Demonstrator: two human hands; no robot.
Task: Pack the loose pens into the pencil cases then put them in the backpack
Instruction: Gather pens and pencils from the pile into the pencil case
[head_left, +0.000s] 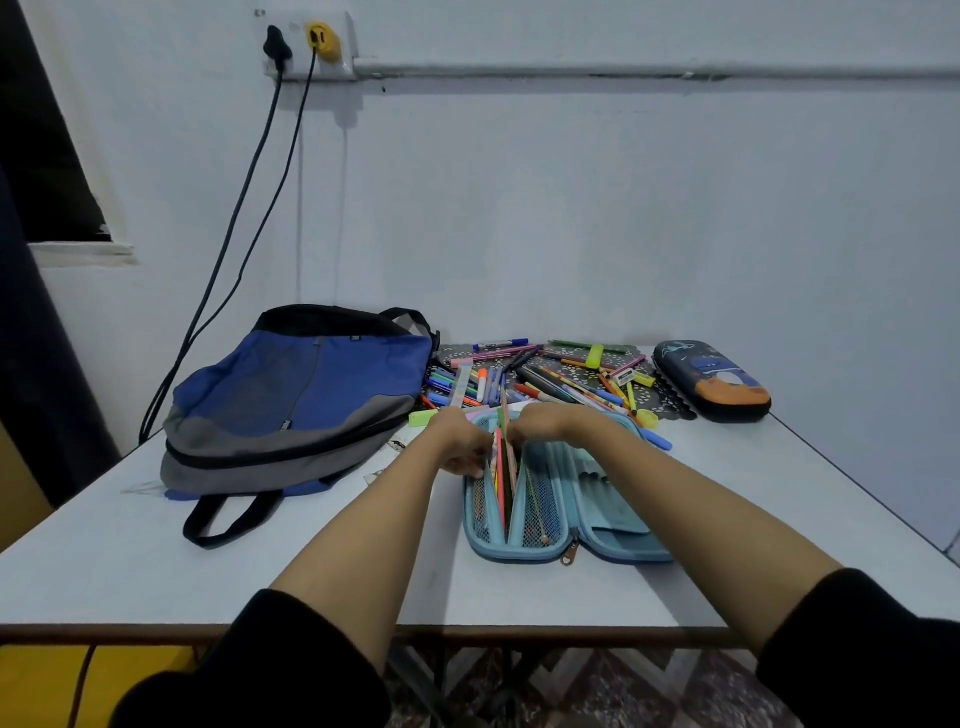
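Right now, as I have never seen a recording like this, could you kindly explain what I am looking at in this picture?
There is no machine here: a person wears a wide-angle camera on the head, so this single picture looks forward and down over their own forearms. On the white table lie a blue and grey backpack at the left, a heap of loose pens at the back, and a dark pencil case, closed, at the far right. In the middle a light blue pencil case lies open. The left hand and the right hand meet at its far end, fingers curled round a bundle of pens that stands in the case's middle fold.
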